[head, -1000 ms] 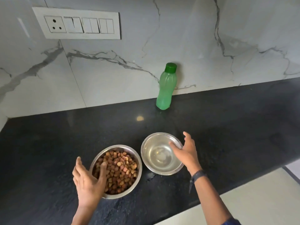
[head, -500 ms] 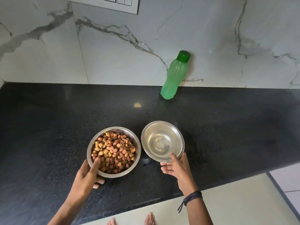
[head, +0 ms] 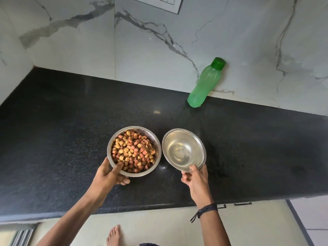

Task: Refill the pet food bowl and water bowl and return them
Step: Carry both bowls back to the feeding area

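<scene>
A black speckled stone counter [head: 62, 135] runs along a wall of white marble with grey veins [head: 145, 50], and the lower corner of a white switch plate [head: 165, 3] shows at the top of the wall. Near the front edge of the counter, about midway along it, two steel bowls stand side by side, close together but with a narrow gap between their rims. The food bowl [head: 134, 151] on the left is filled with brown and tan kibble [head: 134, 150]. The left hand [head: 108, 174] holds it at its near rim, thumb hooked over the rim onto the kibble and fingers curled under the bowl's outer side. The water bowl [head: 184, 150] on the right looks shiny inside; whether water is in it I cannot tell for certain. The right hand [head: 196, 178] grips its near rim, thumb on top of the rim and the other fingers folded beneath. A dark braided band [head: 206, 208] circles the right wrist. At the back edge of the counter, well behind the water bowl, a green plastic bottle [head: 205, 84] with a darker green cap stands against the wall. Below the counter's front edge lies pale floor, with a bare foot [head: 113, 234] and a striped mat [head: 22, 237] at the lower left.
</scene>
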Available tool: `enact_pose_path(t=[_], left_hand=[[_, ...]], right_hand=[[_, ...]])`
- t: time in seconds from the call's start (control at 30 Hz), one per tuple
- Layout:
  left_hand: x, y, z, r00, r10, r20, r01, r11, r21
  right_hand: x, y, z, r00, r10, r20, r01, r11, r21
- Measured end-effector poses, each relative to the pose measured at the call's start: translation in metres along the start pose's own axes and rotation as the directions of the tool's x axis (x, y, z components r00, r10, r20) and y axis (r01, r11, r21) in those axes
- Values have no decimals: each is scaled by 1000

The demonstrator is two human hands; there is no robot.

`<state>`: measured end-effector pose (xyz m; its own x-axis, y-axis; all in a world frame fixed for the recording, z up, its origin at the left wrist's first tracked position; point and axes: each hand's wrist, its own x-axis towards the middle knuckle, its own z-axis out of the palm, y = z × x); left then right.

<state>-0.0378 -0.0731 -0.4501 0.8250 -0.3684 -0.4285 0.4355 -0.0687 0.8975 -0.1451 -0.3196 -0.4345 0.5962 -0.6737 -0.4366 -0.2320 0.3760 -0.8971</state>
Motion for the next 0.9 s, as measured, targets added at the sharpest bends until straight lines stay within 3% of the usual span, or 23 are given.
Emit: enact_pose_path(t=[0.47, 0.73, 0.9], left_hand=[[-133, -51, -13, 983, 118, -140, -142, 974, -175], [-226, -97, -13, 947, 97, -308, -203, 920, -336], [-277, -124, -29, 912, 51, -408, -207, 914, -349]], right_hand=[[-80, 20, -41, 986, -16, 166, 19, 1000, -16], [-142, 38, -70, 945, 0, 327, 40, 993, -115], [-184, 55, -69, 911, 44, 410, 36, 982, -186]])
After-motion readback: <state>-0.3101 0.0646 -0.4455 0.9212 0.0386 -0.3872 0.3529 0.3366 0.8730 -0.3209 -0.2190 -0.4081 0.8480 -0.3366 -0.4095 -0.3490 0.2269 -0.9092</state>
